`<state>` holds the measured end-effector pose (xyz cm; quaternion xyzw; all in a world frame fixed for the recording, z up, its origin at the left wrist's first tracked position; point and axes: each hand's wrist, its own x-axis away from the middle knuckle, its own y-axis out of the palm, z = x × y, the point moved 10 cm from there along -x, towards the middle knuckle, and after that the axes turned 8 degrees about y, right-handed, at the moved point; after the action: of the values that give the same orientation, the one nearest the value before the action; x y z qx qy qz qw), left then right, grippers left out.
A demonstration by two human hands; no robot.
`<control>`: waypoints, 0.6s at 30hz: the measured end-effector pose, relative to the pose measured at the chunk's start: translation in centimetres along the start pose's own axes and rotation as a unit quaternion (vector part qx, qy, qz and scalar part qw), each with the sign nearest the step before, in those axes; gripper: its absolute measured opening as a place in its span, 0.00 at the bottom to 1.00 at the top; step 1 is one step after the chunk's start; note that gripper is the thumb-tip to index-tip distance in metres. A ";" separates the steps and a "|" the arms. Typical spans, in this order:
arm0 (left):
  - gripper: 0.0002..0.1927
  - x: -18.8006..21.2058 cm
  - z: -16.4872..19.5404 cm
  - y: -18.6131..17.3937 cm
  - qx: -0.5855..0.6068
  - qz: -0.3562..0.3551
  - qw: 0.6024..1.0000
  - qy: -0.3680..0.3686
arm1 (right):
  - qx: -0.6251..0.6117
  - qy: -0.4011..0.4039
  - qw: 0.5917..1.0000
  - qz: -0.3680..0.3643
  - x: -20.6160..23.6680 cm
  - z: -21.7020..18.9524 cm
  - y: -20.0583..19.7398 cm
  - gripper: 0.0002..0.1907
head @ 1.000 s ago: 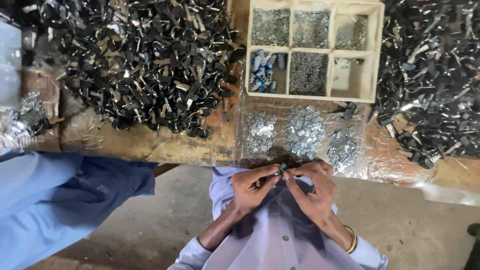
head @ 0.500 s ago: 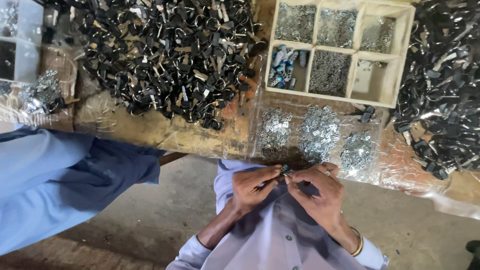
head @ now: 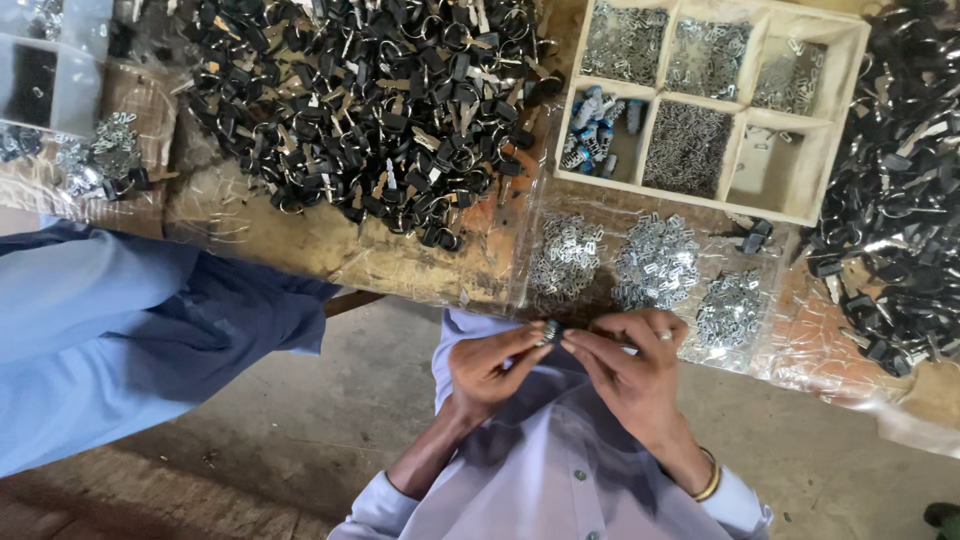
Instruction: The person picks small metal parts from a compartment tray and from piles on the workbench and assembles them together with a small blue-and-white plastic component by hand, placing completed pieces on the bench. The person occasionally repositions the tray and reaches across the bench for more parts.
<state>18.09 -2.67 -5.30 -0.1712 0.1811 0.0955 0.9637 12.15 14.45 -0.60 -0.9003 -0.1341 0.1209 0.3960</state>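
Note:
My left hand (head: 490, 365) and my right hand (head: 628, 365) meet in front of my chest, at the near edge of the workbench (head: 300, 245). Together their fingertips pinch one small dark part (head: 550, 331) with a metal piece on it. Just beyond my hands lie three little heaps of small silver metal clips (head: 655, 262) on clear plastic. A ring is on my right hand and a gold bangle (head: 708, 480) on that wrist.
A big pile of black parts with metal rings (head: 365, 95) covers the bench's left half, another pile (head: 895, 220) sits at the right. A wooden divided tray (head: 800, 215) holds small metal pieces. A person in blue (head: 120, 340) is at my left.
The view has drifted, so the bench and tray sit further right in the picture. My hands stay together on the small part, fingers shifting slightly.

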 end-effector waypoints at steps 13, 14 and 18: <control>0.12 0.9 -1.7 1.3 0.062 0.015 0.995 -0.082 | -0.031 -0.022 0.998 0.054 0.7 1.1 -2.2 0.10; 0.12 0.9 -1.9 2.2 0.082 0.006 0.992 -0.099 | -0.051 -0.008 0.996 0.077 0.9 1.6 -2.9 0.10; 0.12 0.8 -2.1 4.8 0.129 -0.018 0.982 -0.134 | -0.132 0.046 0.987 0.077 1.6 3.2 -3.0 0.09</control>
<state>16.93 1.12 -8.87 -0.0347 0.0585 0.0763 0.9948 12.16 19.12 -0.59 -0.9570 -0.0611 0.0905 0.2688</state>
